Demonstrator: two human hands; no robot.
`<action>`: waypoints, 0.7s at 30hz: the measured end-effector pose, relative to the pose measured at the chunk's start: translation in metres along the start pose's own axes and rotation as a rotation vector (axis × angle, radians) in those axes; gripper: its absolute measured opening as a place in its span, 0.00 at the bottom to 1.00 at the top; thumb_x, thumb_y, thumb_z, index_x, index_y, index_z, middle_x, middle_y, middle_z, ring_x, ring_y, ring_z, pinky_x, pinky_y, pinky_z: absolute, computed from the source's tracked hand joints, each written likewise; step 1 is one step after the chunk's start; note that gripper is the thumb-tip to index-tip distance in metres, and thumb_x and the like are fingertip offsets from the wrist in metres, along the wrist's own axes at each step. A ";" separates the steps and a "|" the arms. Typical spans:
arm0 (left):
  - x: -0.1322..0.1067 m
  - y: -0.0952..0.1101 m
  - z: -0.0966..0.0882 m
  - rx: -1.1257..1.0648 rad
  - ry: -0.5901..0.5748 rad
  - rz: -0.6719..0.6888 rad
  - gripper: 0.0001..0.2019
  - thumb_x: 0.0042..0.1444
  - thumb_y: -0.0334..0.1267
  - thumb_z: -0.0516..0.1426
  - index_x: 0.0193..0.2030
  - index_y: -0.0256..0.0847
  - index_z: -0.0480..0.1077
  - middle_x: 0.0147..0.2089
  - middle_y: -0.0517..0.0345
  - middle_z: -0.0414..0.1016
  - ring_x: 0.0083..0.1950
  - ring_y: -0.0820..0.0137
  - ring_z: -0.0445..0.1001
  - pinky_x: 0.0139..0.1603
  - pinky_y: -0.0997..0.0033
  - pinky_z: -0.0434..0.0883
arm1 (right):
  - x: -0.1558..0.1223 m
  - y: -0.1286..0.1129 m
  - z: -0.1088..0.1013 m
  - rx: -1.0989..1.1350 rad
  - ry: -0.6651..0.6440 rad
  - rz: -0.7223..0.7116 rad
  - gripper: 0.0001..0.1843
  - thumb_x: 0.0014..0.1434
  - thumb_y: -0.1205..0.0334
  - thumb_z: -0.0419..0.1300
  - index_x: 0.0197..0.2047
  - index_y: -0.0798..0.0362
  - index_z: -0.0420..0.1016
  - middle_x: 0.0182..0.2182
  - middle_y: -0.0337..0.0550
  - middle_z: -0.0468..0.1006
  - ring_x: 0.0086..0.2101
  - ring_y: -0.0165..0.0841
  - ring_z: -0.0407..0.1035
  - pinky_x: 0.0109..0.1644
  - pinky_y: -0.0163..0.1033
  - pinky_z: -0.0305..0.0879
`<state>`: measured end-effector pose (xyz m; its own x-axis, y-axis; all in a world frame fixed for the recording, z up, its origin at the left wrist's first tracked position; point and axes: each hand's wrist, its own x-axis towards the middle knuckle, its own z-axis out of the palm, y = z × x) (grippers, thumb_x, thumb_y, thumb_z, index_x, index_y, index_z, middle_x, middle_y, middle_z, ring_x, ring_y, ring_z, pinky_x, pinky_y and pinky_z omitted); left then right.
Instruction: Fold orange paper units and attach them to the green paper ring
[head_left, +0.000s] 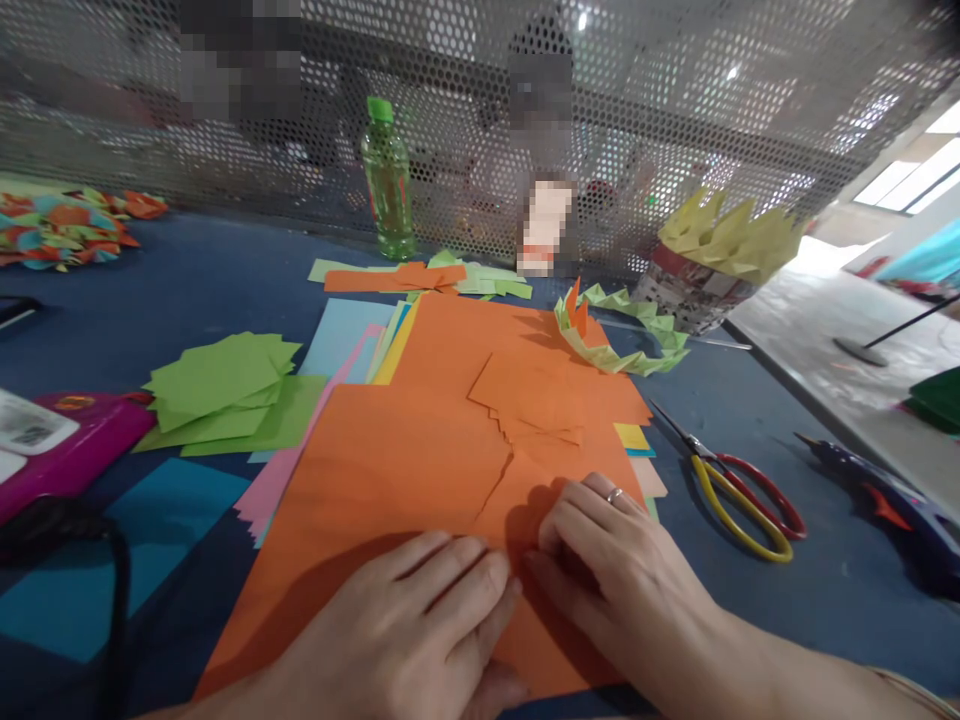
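Large orange paper sheets (360, 470) lie stacked in front of me, with smaller orange pieces (532, 395) on top. A jagged line runs down from the small pieces toward my hands; I cannot make out whether it is a tear or an edge. My left hand (420, 620) rests low on the orange paper, fingers together and bent, thumb tucked beneath. Close by on the right, my right hand (600, 550), with a ring, has curled fingers pressed on the same paper. Both hands close on orange paper, though the fingertips are partly hidden.
Green paper squares (225, 390) and a magenta device (90, 450) lie left. Scissors (735, 490) and a glue gun (885, 500) are right. Behind stand a green-capped bottle (388, 190), a folded green paper chain (622, 345) and a container with yellow paper points (705, 270), before a perforated screen.
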<state>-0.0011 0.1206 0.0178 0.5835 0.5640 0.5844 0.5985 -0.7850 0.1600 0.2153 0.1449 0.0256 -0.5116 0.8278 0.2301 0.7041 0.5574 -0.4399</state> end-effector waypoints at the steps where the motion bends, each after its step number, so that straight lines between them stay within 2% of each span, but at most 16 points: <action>1: 0.001 0.000 0.000 -0.003 0.000 0.002 0.18 0.71 0.39 0.48 0.43 0.40 0.79 0.43 0.57 0.82 0.46 0.67 0.77 0.53 0.67 0.71 | 0.000 0.000 0.000 0.010 -0.002 0.012 0.10 0.64 0.67 0.59 0.31 0.51 0.64 0.29 0.39 0.71 0.32 0.35 0.62 0.36 0.40 0.58; 3: 0.001 0.000 -0.001 0.004 -0.003 -0.002 0.18 0.71 0.39 0.48 0.43 0.40 0.79 0.42 0.57 0.82 0.45 0.68 0.76 0.53 0.68 0.71 | 0.000 -0.001 -0.001 0.030 -0.013 0.050 0.09 0.61 0.69 0.61 0.34 0.50 0.64 0.31 0.38 0.71 0.33 0.36 0.62 0.37 0.41 0.58; 6: 0.002 0.000 -0.001 0.030 -0.013 -0.010 0.19 0.72 0.41 0.48 0.40 0.40 0.80 0.39 0.58 0.82 0.43 0.68 0.76 0.50 0.68 0.71 | 0.001 -0.001 -0.004 0.057 -0.052 0.109 0.13 0.57 0.71 0.65 0.37 0.49 0.64 0.34 0.37 0.72 0.35 0.36 0.63 0.39 0.42 0.59; 12: 0.002 -0.001 0.001 0.038 -0.006 -0.001 0.20 0.72 0.40 0.47 0.41 0.38 0.79 0.38 0.58 0.83 0.43 0.67 0.78 0.48 0.66 0.71 | 0.005 0.002 -0.011 0.144 -0.109 0.196 0.18 0.55 0.74 0.67 0.38 0.48 0.63 0.35 0.35 0.73 0.36 0.35 0.63 0.40 0.41 0.59; 17: -0.002 -0.002 0.005 0.023 0.016 0.024 0.20 0.72 0.38 0.47 0.39 0.37 0.80 0.38 0.58 0.84 0.43 0.68 0.79 0.49 0.68 0.71 | 0.004 0.010 -0.017 0.159 -0.144 0.208 0.19 0.54 0.77 0.65 0.38 0.48 0.62 0.35 0.34 0.72 0.37 0.34 0.63 0.43 0.41 0.58; 21: -0.002 0.000 0.005 0.027 0.027 0.016 0.17 0.70 0.36 0.49 0.40 0.35 0.80 0.40 0.58 0.84 0.45 0.67 0.79 0.51 0.68 0.71 | 0.003 0.014 -0.023 0.192 -0.194 0.189 0.19 0.55 0.77 0.64 0.41 0.48 0.63 0.38 0.35 0.73 0.40 0.34 0.65 0.44 0.39 0.59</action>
<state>0.0005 0.1202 0.0123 0.5786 0.5437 0.6080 0.6038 -0.7866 0.1288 0.2356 0.1567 0.0402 -0.4778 0.8778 -0.0331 0.6994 0.3573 -0.6190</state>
